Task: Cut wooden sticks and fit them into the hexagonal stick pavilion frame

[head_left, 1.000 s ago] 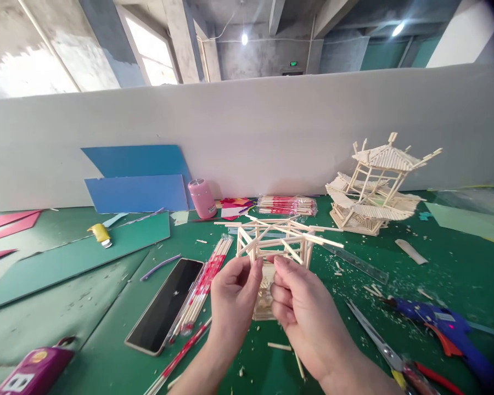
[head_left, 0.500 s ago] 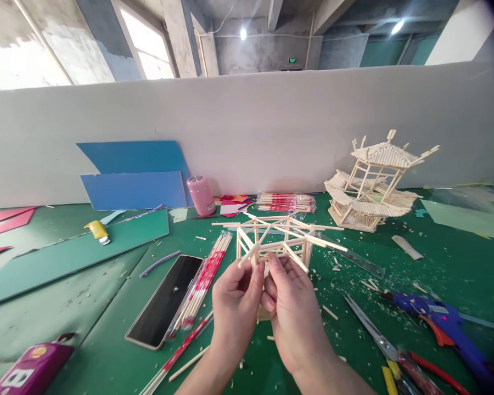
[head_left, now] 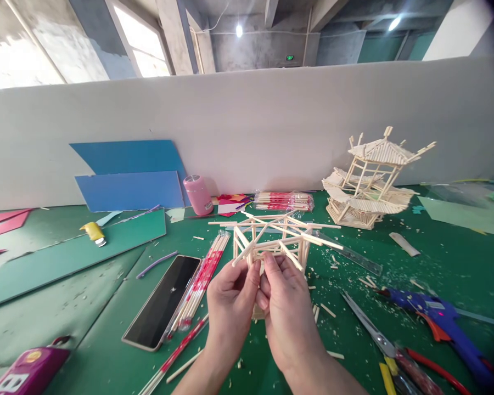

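A pavilion-like frame of thin wooden sticks (head_left: 291, 255) stands in front of me on the green table, with long sticks jutting from its top. At its near side, my left hand (head_left: 230, 299) is closed, thumb and fingers pinching at the front of the frame. My right hand (head_left: 288, 302) is closed right beside it, thumb tip and fingers pressed at the same spot. The fingertips almost meet, and they hide the exact part they grip. The lower front of the frame is largely covered by both hands.
To the right lie scissors (head_left: 381, 334) and a blue glue gun (head_left: 436, 310); behind them stands a finished stick pavilion (head_left: 362, 203). A phone (head_left: 162, 302) and bagged sticks (head_left: 206, 280) lie left. A pink canister (head_left: 198, 196) stands at the back. Stick scraps litter the table.
The whole view has shifted slightly, so things sit a little further left. Both hands keep their pinch at the front of the stick frame, with hardly any finger movement.
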The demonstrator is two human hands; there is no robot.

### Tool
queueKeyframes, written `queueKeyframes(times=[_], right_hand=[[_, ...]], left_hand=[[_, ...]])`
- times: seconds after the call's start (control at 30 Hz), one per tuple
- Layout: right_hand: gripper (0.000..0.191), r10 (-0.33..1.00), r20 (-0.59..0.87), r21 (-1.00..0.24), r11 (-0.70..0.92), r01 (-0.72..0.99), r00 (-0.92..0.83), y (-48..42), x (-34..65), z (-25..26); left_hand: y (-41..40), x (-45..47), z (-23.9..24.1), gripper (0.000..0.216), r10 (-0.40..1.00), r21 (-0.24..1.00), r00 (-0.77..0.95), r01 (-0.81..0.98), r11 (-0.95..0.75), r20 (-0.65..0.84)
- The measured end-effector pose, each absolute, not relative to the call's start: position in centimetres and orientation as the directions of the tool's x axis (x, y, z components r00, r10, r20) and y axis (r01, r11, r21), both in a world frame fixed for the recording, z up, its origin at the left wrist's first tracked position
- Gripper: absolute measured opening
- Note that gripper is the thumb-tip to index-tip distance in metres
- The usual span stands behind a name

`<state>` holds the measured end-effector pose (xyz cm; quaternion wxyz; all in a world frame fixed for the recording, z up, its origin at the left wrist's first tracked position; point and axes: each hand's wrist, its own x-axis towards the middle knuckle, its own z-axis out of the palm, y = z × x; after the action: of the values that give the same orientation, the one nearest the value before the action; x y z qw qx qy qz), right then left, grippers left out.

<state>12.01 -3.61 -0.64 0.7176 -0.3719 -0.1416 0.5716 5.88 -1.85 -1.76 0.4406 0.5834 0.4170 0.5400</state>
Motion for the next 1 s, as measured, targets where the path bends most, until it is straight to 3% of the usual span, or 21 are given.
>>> queueKeyframes(times=[0.53, 1.0], right_hand=[[0.026, 0.924, -0.206, -0.69, 0.095, -0.717, 0.321, -3.4, 11.96, -0.92], [0.025, 0.925, -0.202, -0.693, 0.098, -0.714, 0.322, -3.44, 11.89, -0.98]], left_hand=[[-2.15, 6.31, -1.19, 0.013, 0.971, 0.97, 0.0, -0.035, -0.241, 0.241], [-1.79, 5.94, -1.77, 0.015, 0.966, 0.968, 0.058, -0.022, -0.25, 0.251]])
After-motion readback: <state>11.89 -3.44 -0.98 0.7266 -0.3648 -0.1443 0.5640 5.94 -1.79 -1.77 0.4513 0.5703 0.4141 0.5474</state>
